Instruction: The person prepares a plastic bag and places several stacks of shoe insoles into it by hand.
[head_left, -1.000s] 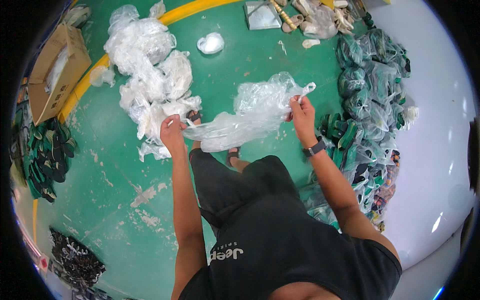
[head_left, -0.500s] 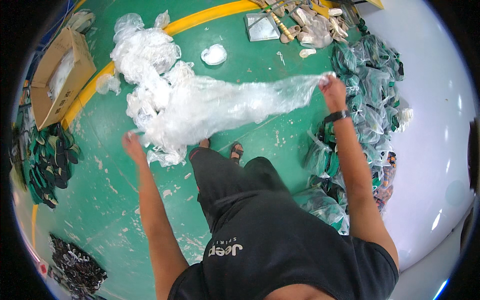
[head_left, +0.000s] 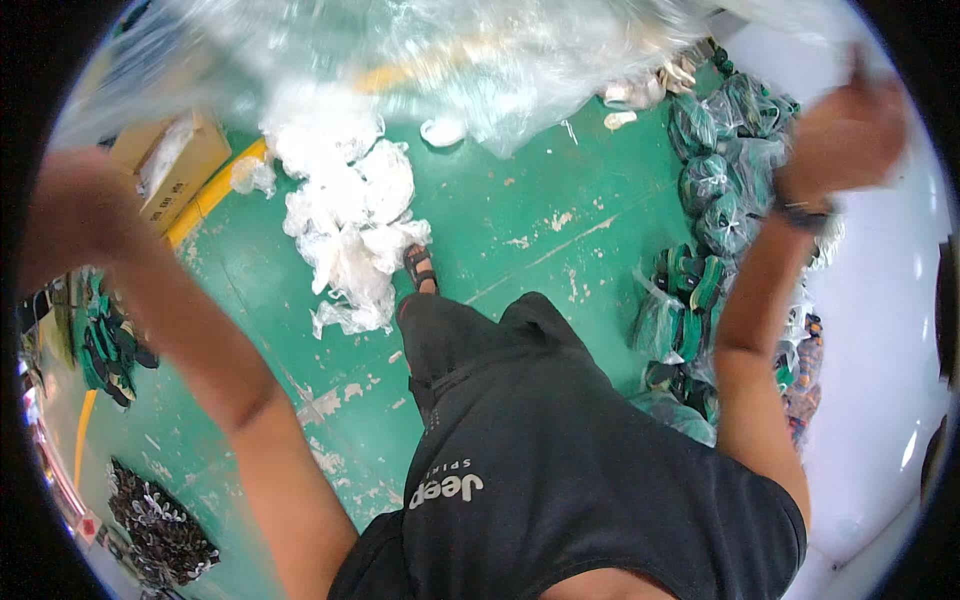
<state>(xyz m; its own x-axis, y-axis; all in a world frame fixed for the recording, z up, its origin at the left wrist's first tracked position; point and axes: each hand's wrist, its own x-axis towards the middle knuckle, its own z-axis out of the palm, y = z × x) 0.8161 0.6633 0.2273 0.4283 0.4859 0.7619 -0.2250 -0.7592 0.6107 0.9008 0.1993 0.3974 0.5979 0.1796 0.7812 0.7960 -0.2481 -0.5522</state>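
The clear plastic film (head_left: pixel 430 50) has billowed up across the far side since the earlier frame; I see the left grip (head_left: pixel 80 205) out left, the right grip (head_left: pixel 850 130) right. Both blur, so I can't tell whether either clasps it. A white plastic heap (head_left: pixel 345 190) lies left of centre.

Scuffed green floor (head_left: pixel 530 195) beneath crumpled white plastic (head_left: pixel 350 195) and bagged dark-green footwear (head_left: pixel 728 222).
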